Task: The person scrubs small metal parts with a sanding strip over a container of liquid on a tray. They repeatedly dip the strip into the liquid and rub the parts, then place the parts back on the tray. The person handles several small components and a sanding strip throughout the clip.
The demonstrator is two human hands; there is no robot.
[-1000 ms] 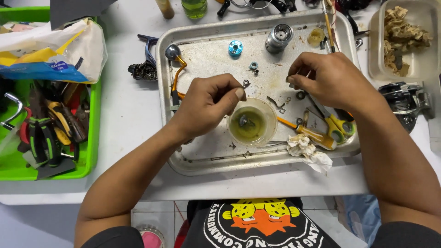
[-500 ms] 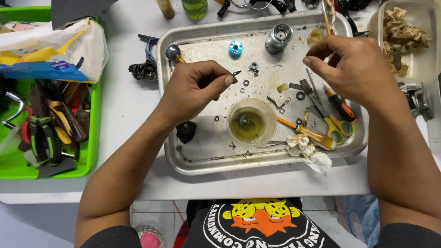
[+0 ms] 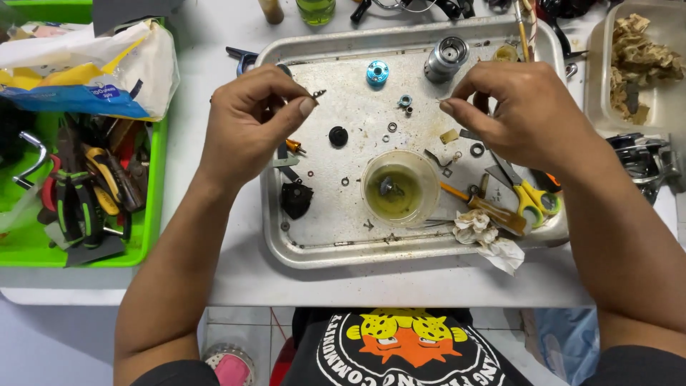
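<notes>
One tiny dark metal part (image 3: 319, 93) sits pinched in our left hand (image 3: 250, 121) above the far left of the metal tray (image 3: 343, 239). Our right hand (image 3: 525, 111) pinches narrow, on what we cannot tell. We should grip firmly over the tray, beyond the oily cup (image 3: 400, 187), so drops stay findable.

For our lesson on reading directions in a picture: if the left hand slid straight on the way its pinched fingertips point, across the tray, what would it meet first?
The left hand, pinching a tiny dark part, points right across the metal tray. Probably it would first meet the small ring-shaped pieces, then the right hand. Heights are unclear.
</notes>
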